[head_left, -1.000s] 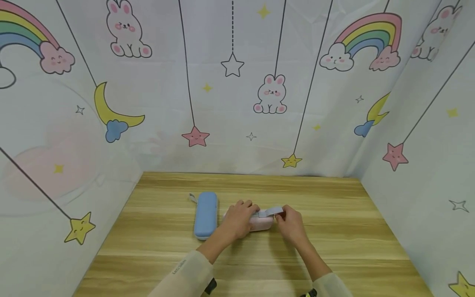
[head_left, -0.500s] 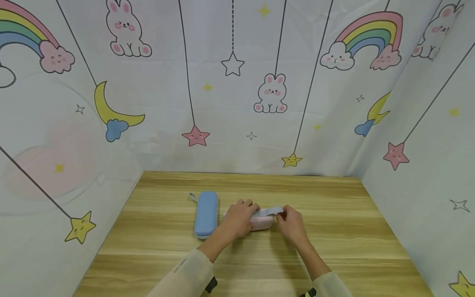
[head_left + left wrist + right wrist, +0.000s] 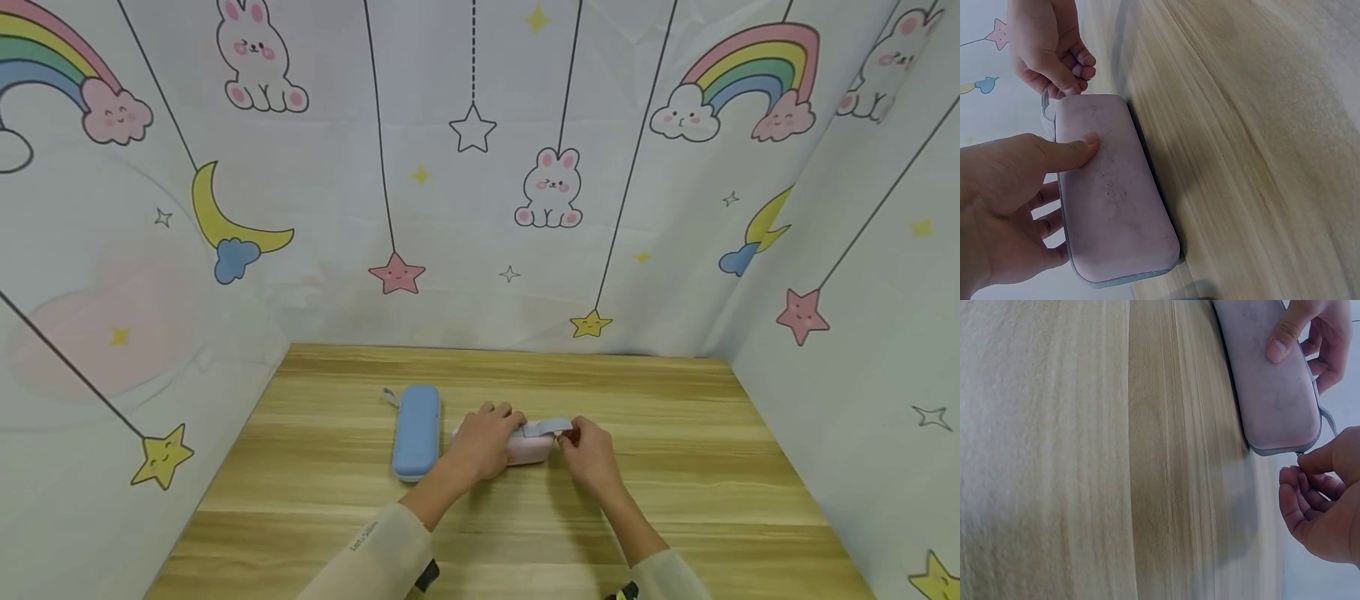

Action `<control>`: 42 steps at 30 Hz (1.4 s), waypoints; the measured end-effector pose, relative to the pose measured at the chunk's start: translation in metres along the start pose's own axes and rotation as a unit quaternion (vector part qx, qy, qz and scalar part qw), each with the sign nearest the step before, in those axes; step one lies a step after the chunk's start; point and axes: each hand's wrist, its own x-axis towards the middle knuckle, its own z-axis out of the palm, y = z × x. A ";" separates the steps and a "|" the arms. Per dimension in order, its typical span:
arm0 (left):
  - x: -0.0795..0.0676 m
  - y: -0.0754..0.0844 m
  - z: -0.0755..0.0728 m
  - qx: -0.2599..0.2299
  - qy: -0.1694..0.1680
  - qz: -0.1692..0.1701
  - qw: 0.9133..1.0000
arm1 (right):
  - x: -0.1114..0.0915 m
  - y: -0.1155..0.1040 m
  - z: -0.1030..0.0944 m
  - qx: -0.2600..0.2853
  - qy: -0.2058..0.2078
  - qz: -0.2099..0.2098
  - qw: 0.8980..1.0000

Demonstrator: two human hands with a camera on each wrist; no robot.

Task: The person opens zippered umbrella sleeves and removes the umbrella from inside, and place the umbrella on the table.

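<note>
A pink hard-shell zip case (image 3: 530,451) with grey edging stands on its long side on the table. My left hand (image 3: 482,443) grips it from above; in the left wrist view its thumb presses the scuffed pink face (image 3: 1116,206) and the other fingers lie behind. At the case's right end, my right hand (image 3: 590,454) pinches the small zipper pull between thumb and forefinger, the other fingers curled. Most of the pull (image 3: 1299,454) is hidden by the fingertips. A grey wrist strap (image 3: 551,427) loops from the case's top edge toward the right hand.
A blue zip case (image 3: 417,433) with a grey strap lies flat to the left of the pink one. Both are on a wood-grain table (image 3: 675,467). A white cloth (image 3: 480,308) printed with rabbits, stars and rainbows hangs behind and at both sides.
</note>
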 end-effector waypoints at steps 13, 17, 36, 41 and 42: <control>-0.003 0.001 0.001 -0.007 0.001 0.006 1.000 | -0.002 0.006 0.006 -0.005 -0.001 0.006 1.000; -0.004 0.000 0.000 -0.006 0.006 0.006 1.000 | -0.001 0.007 0.008 -0.011 0.001 0.005 1.000; -0.003 0.000 0.000 0.001 0.011 0.012 1.000 | -0.002 0.012 0.014 -0.025 -0.013 0.011 1.000; -0.003 0.001 -0.001 0.000 0.005 0.006 1.000 | -0.001 0.013 0.015 -0.031 -0.016 0.012 0.999; -0.002 0.001 -0.001 -0.001 0.003 0.004 1.000 | 0.000 0.013 0.015 -0.034 -0.016 0.011 0.999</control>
